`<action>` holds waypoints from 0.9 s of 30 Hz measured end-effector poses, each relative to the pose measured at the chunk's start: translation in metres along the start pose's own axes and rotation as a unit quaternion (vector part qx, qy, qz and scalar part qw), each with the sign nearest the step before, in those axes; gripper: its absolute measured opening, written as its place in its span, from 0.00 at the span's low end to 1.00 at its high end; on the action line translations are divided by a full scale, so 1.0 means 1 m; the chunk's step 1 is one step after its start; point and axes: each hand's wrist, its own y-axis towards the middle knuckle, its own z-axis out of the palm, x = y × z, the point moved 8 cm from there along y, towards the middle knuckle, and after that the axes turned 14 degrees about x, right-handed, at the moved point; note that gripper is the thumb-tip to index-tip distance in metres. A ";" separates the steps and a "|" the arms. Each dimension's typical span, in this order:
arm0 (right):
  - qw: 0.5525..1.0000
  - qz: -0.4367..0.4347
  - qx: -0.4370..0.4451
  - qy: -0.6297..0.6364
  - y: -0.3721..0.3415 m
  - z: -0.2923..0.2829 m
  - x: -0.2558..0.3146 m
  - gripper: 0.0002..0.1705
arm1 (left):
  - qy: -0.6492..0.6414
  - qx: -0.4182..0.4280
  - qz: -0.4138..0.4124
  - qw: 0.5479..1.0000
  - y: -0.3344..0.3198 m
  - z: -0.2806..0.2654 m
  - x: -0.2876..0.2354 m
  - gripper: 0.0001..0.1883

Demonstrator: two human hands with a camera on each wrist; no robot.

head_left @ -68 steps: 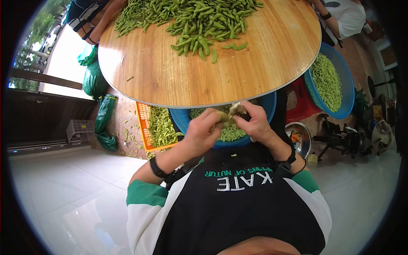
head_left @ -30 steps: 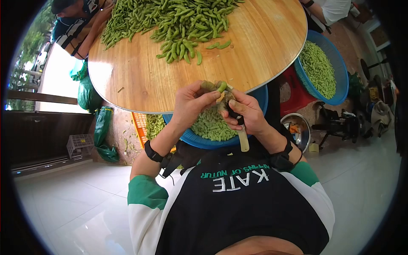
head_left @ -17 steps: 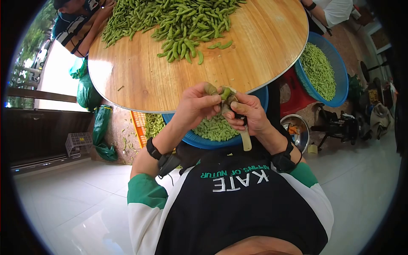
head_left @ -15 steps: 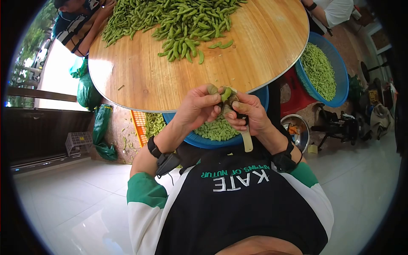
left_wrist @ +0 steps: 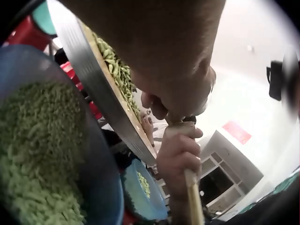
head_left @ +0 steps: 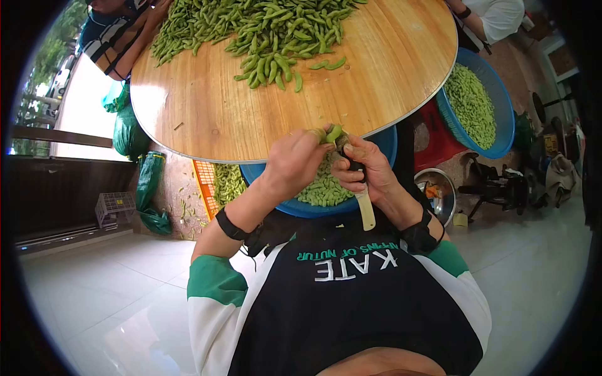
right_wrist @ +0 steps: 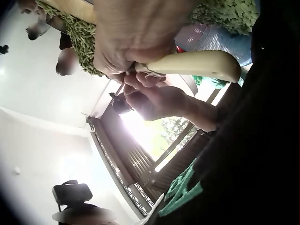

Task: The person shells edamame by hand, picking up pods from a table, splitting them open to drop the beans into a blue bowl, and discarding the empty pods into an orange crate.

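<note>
In the head view my left hand [head_left: 290, 164] pinches a green edamame pod [head_left: 334, 133] by its fingertips, over the near edge of the round table. My right hand [head_left: 370, 164] comes up close beside it, fingers curled around a tool with a cream handle [head_left: 365, 212]. That handle [right_wrist: 201, 64] sticks out below the palm, rounded at its end; the working end is hidden by the fingers. The two hands' fingertips meet at the pod. Beneath them stands a blue basin [head_left: 285, 207] holding light green shelled beans [head_left: 325, 188].
A large heap of edamame pods [head_left: 263, 31] lies on the wooden table [head_left: 219, 119]. An orange crate [head_left: 204, 182] stands left of the basin. At right are another blue basin [head_left: 505, 128] of beans, a red stool [head_left: 433, 141] and a metal bowl [head_left: 444, 197]. Other people sit across the table.
Both hands have come up from low over the basin to the table edge. Most recently my left hand has rolled over, its back now facing up, while the right keeps holding the cream-handled tool.
</note>
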 end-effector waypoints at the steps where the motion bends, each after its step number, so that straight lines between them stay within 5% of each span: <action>1: 1.000 0.000 0.000 -0.001 0.000 0.002 0.000 0.16 | 0.000 -0.001 0.001 1.000 0.001 0.000 -0.003 0.05; 2: 1.000 -0.010 0.005 -0.017 0.000 0.005 0.002 0.17 | -0.187 0.015 -0.116 0.975 -0.002 0.005 0.015 0.04; 3: 0.999 -0.020 0.010 -0.033 -0.001 0.007 0.003 0.17 | -0.366 0.029 -0.227 0.902 -0.011 0.019 0.030 0.05; 4: 0.999 -0.019 0.010 -0.033 -0.002 0.007 0.002 0.17 | -0.366 0.028 -0.227 0.902 -0.012 0.020 0.031 0.05; 6: 0.994 -0.041 -0.007 -0.098 -0.006 0.004 0.010 0.17 | -0.561 0.024 -0.322 0.762 -0.026 0.044 0.044 0.08; 7: 0.994 -0.040 -0.007 -0.099 -0.006 0.003 0.010 0.17 | -0.562 0.023 -0.321 0.762 -0.025 0.044 0.043 0.08; 9: 0.917 -0.063 -0.087 -0.384 -0.011 -0.002 0.027 0.16 | -0.529 0.053 -0.339 0.776 -0.022 0.046 0.036 0.06; 10: 0.917 -0.062 -0.087 -0.385 -0.011 -0.002 0.026 0.16 | -0.529 0.053 -0.338 0.776 -0.024 0.051 0.036 0.06; 12: 0.874 -0.072 -0.135 -0.461 -0.013 0.000 0.030 0.16 | -0.234 0.018 -0.168 0.957 -0.010 0.027 0.015 0.05; 16: 0.832 -0.110 -0.167 -0.517 -0.014 0.002 0.039 0.18 | -0.196 0.011 -0.150 0.969 -0.010 0.022 0.004 0.05; 18: 0.742 -0.125 -0.146 -0.642 -0.014 0.008 0.043 0.23 | -0.187 0.040 -0.140 0.972 -0.014 0.027 0.003 0.03; 19: 0.742 -0.125 -0.146 -0.642 -0.014 0.008 0.046 0.23 | -0.187 0.040 -0.141 0.972 -0.013 0.026 0.002 0.03; 21: 0.602 -0.205 -0.109 -0.764 -0.017 0.035 0.051 0.22 | -0.167 0.039 -0.138 0.975 -0.013 0.024 -0.003 0.05; 24: 0.543 -0.272 -0.090 -0.789 -0.018 0.044 0.046 0.19 | -0.180 0.055 -0.165 0.968 -0.014 0.028 -0.005 0.07; 27: 0.565 -0.205 -0.094 -0.794 -0.017 0.030 0.045 0.17 | -0.203 0.063 -0.179 0.961 -0.018 0.034 -0.005 0.07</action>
